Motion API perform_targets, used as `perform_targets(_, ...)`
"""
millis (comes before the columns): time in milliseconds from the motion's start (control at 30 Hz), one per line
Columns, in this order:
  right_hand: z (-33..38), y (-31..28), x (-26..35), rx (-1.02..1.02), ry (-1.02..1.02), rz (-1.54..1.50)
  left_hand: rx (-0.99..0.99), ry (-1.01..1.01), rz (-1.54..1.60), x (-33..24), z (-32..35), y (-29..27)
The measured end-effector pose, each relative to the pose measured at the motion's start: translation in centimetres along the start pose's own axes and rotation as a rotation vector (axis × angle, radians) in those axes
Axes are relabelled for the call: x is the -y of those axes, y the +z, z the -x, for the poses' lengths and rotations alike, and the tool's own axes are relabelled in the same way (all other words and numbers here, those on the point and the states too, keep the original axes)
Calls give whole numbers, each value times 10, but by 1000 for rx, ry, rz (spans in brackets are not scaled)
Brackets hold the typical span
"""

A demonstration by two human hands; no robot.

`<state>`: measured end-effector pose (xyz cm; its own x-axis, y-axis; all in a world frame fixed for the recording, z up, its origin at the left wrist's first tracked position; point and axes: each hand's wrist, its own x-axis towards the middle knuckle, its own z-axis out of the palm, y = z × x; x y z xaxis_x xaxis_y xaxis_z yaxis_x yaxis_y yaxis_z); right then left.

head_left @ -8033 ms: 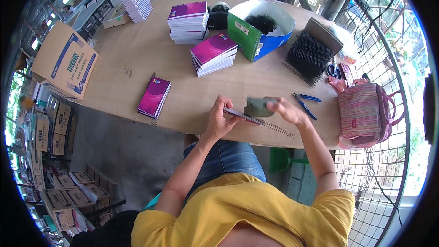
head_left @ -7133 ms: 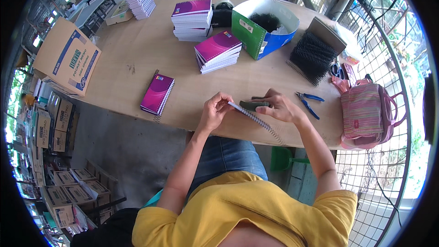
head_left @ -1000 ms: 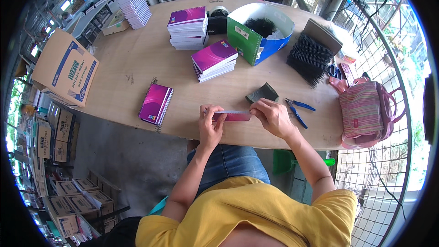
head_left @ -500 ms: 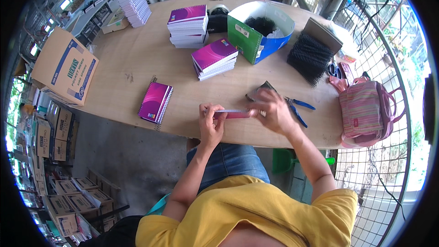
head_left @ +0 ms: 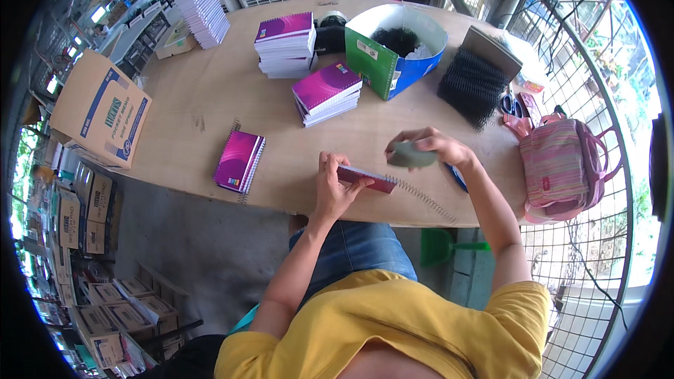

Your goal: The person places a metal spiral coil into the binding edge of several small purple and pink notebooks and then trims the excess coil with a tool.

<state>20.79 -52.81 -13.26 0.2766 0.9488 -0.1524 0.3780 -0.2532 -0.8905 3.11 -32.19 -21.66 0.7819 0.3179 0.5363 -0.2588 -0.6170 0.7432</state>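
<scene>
tan, blue-printed cardboard box (head_left: 102, 114), table's left edge

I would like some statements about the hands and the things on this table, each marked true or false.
1. The left hand holds a small magenta notebook at the near edge of the table. True.
2. A wire spiral sticks out of that notebook toward the right. True.
3. The right hand is empty. False: it holds a grey-green card.
4. The pink striped bag stands at the left end of the table. False: it is at the right end.
5. One single notebook lies alone, left of the hands. True.
</scene>
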Motion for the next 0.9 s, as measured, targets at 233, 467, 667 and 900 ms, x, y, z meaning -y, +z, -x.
perform_targets(233, 11, 14, -15, -32, 32, -390, 11, 48, 44, -2, -1, 8)
perform_targets(467, -2, 29, -3, -98, 19, 279, 42, 81, 64, -4, -2, 10)
perform_targets(667, -9, 30, -5, -174, -39, 78, 67, 70, 75, -2, -1, 13)
perform_targets(900, -14, 31, -7, -301, -28, -36, 26, -162, 497, 9, 3, 6)
